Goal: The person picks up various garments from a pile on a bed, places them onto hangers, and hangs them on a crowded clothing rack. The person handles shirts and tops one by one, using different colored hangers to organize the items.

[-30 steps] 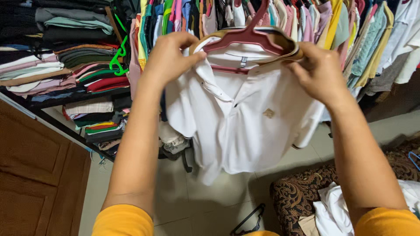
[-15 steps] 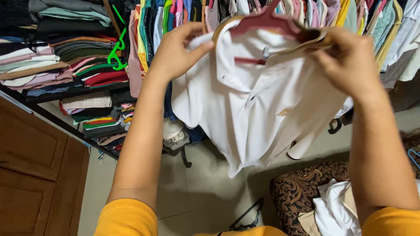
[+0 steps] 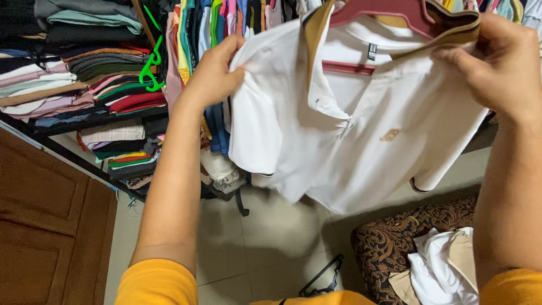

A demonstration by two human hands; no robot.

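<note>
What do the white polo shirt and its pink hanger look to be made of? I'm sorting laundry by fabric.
The white polo shirt looks like a soft matte knit, possibly cotton: it drapes and creases loosely where the left hand and right hand grip it. The pink hanger seems moulded plastic, smooth with a slight sheen and even colour.

The shirt (image 3: 350, 130) hangs on a hanger (image 3: 389, 11) between the left hand (image 3: 212, 76) and right hand (image 3: 499, 68), before the clothes rack (image 3: 226, 17). Shelves of folded clothes (image 3: 73, 73) stand left; a cushion (image 3: 395, 237) lies below right.
</note>
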